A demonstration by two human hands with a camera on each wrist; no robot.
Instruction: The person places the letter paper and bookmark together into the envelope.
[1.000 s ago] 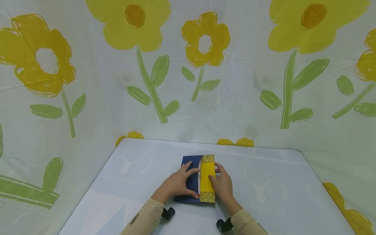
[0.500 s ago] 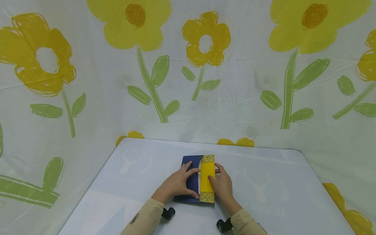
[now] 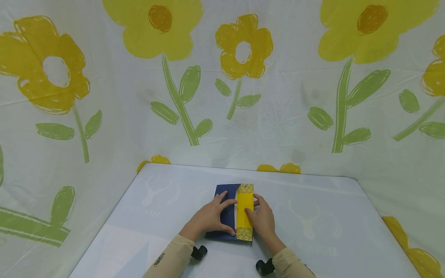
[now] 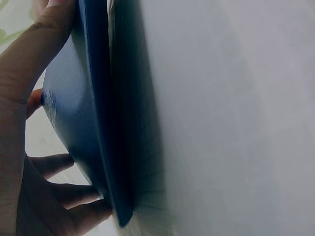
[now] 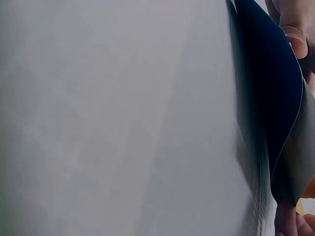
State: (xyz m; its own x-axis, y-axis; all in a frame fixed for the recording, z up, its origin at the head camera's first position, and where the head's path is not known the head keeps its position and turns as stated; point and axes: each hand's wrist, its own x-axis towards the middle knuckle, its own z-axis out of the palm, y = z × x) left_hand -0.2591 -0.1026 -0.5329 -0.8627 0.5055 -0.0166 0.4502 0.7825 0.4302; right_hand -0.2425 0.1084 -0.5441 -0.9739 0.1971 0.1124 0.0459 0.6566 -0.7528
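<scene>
A dark blue sheet of card [image 3: 227,216] lies near the middle of the table, with a yellow flap [image 3: 245,210] folded over along its right side. Speckled gold bands cross the flap's top and bottom ends. A narrow pale strip shows between blue and yellow. My left hand [image 3: 209,216] rests on the blue part, fingers spread, index tip and thumb tip beside the flap's left edge. My right hand [image 3: 263,218] pinches the flap's right edge, thumb on top and fingers behind. In the right wrist view the blue card [image 5: 270,83] bends upward, raised off the table along this edge.
The white table [image 3: 313,224] has faint printed deer motifs. A white cloth with yellow flowers [image 3: 243,46] hangs behind and along both sides. Black wrist cameras, left [image 3: 199,253] and right [image 3: 265,266], sit beside the sleeves.
My right hand has shifted slightly left, and the flap's right edge has moved a little left with it, most at the lower end. The left hand has stayed still.
</scene>
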